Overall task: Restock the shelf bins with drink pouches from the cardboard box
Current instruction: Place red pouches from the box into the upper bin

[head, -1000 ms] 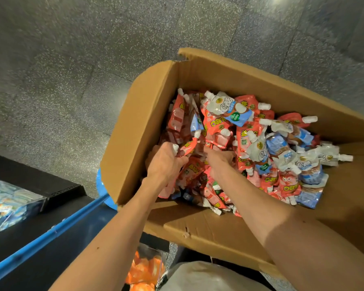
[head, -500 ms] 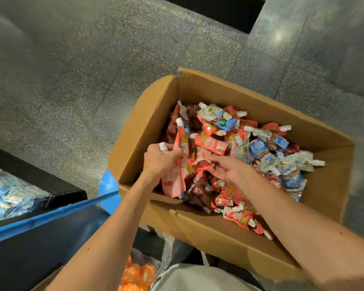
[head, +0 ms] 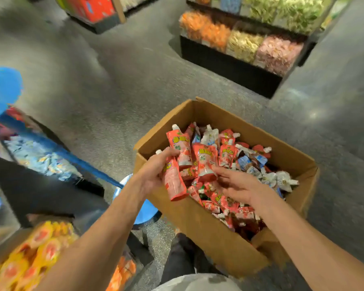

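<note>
An open cardboard box (head: 216, 234) sits on the grey floor, heaped with red and blue-white drink pouches (head: 246, 162). My left hand (head: 153, 171) grips a bunch of red pouches (head: 174, 181) lifted above the box's left edge, white caps pointing up. My right hand (head: 235, 183) reaches in from the right with fingers extended, touching the bottom of a red pouch (head: 205, 162) in the bunch. A shelf bin (head: 40, 156) with blue-white pouches stands to the left behind a blue rail.
A blue stool (head: 143, 208) is under the box's left corner. Bins with orange and yellow packs (head: 29, 253) fill the lower left. A black display stand (head: 231, 57) with orange, yellow and pink snacks stands far across the floor. Open floor lies between.
The camera has tilted up, showing the aisle and far shelves. My left hand has lifted a larger bunch of red pouches out of the heap; my right hand has moved up against them.
</note>
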`<move>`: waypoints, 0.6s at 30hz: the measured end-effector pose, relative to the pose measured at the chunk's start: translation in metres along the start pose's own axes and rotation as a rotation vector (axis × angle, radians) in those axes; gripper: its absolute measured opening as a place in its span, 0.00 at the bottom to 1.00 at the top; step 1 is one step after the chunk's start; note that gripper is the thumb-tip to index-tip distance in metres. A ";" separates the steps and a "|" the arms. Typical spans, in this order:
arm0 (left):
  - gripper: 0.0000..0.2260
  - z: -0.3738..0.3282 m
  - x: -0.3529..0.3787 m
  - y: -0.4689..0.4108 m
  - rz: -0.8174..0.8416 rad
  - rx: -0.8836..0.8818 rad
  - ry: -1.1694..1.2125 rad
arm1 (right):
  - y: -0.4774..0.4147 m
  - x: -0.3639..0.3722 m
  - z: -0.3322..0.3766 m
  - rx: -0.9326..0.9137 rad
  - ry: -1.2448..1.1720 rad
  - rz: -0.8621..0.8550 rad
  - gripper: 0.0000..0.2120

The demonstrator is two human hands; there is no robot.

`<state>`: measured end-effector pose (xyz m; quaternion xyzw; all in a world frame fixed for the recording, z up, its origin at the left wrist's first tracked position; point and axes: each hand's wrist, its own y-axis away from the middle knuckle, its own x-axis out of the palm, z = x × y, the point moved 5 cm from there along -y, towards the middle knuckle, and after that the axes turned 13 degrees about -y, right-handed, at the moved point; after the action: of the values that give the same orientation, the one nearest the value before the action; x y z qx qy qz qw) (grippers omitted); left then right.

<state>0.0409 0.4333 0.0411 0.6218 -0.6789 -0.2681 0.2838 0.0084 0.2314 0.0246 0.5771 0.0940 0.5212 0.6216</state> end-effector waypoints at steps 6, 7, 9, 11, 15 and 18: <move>0.19 -0.015 0.005 0.135 0.061 0.219 0.200 | 0.114 0.057 -0.006 0.019 0.180 0.373 0.10; 0.18 -0.021 0.004 0.162 0.066 0.265 0.225 | 0.135 0.073 -0.010 0.033 0.179 0.430 0.10; 0.15 -0.031 -0.003 0.215 0.034 0.354 0.231 | 0.172 0.105 -0.019 0.055 0.198 0.541 0.11; 0.17 -0.038 -0.017 0.261 0.003 0.469 0.276 | 0.201 0.133 -0.033 0.089 0.263 0.649 0.07; 0.12 -0.033 -0.056 0.348 -0.096 0.614 0.282 | 0.247 0.186 -0.081 0.140 0.497 0.864 0.31; 0.24 -0.009 -0.101 0.404 -0.223 0.677 0.287 | 0.278 0.226 -0.131 0.138 0.634 0.997 0.33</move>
<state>-0.2255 0.5674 0.3319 0.7817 -0.6104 0.0318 0.1238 -0.1366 0.4257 0.3194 0.4070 0.0263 0.8898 0.2047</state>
